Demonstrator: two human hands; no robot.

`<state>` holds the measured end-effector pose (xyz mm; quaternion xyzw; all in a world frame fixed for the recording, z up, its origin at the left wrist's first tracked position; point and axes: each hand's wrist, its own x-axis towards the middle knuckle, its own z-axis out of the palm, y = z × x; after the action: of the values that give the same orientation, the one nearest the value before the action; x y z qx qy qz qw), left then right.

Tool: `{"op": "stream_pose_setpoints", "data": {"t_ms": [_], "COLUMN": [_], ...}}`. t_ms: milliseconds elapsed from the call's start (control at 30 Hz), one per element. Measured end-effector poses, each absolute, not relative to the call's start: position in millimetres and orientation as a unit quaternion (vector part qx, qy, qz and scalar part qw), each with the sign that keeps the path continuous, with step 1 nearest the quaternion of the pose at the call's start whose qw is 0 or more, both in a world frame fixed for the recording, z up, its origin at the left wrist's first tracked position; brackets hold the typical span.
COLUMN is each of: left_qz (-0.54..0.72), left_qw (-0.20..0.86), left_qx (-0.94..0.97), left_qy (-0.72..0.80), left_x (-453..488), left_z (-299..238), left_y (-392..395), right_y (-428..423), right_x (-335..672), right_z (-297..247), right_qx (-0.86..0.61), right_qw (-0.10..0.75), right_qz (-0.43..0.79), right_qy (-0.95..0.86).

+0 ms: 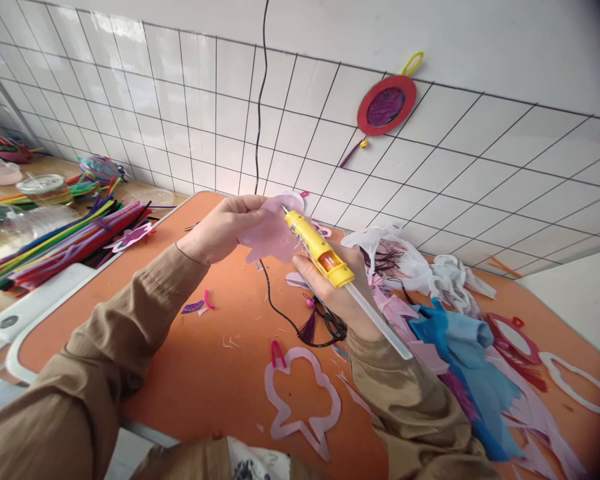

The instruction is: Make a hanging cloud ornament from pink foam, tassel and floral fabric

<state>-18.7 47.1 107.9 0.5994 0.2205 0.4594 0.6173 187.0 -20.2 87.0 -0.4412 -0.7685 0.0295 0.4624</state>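
My left hand (225, 223) pinches the left edge of a pale pink cut-out (267, 233), held up above the orange table. In my right hand (337, 287) is a yellow glue gun (315, 247), its metal tip at the upper part of the cut-out. Whether the tip touches it I cannot tell. A clear glue stick (380, 323) juts from the back of the gun. On the table in front of me lies a pink flower-shaped frame (333, 400) with a bright pink loop (278, 353) at its top. A purple tassel (309, 327) and black-handled scissors (334, 325) lie beneath my right hand.
Scraps of blue felt (450, 340) and pink pieces pile up on the right, near a white plastic bag (393, 247). Colourful pipe cleaners (80, 240) lie at left. A red round ornament (387, 105) hangs on the tiled wall, beside a black cord (261, 93).
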Motion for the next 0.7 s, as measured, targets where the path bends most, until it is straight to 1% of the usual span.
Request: {"op": "stream_pose_setpoints", "data": {"t_ms": [200, 400, 533, 700], "left_qz": [0.446, 0.458, 0.460, 0.449], "left_qw": [0.617, 0.625, 0.625, 0.633], "left_qx": [0.604, 0.589, 0.584, 0.583], "left_qy": [0.237, 0.228, 0.237, 0.240], "left_x": [-17.2, -17.1, -16.3, -16.0], "left_z": [108.4, 109.0, 110.5, 110.2], "left_y": [45.7, 46.3, 45.5, 45.8], "right_y": [-22.8, -22.4, -23.0, -22.3], "right_x": [186.5, 187.3, 187.5, 187.9], "right_z": [88.4, 87.4, 87.1, 86.2], "right_qx": [-0.442, -0.456, -0.456, -0.453], "right_qw": [0.461, 0.433, 0.445, 0.433], "right_qz": [-0.002, -0.010, -0.012, -0.009], "right_qy": [-0.770, -0.777, -0.770, -0.779]}}
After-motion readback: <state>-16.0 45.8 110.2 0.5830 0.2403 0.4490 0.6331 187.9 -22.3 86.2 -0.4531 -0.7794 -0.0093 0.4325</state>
